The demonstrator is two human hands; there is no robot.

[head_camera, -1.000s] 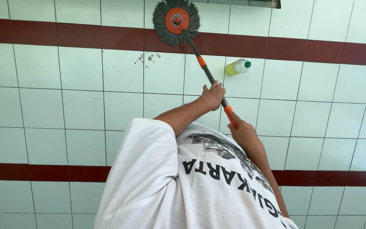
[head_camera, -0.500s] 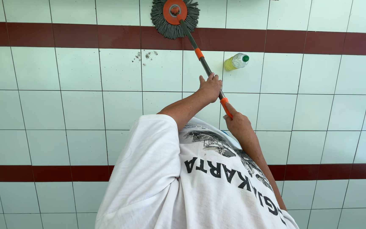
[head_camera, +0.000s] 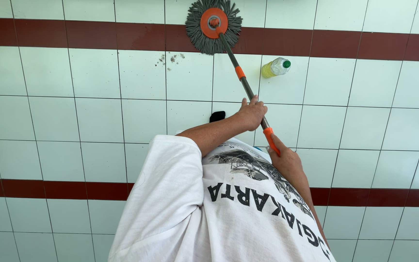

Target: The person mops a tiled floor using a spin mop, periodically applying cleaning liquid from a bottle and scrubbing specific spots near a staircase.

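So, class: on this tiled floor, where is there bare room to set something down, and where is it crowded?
Bare tiles spread wide to the left of the mop head and the small patch of specks. More lie right of the yellow bottle. It is crowded along the mop handle, where the left hand and right hand grip.

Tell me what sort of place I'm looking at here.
Probably a tiled floor of a porch or washroom: pale square tiles with dark red bands, a round mop on it, and a yellow bottle lying nearby.
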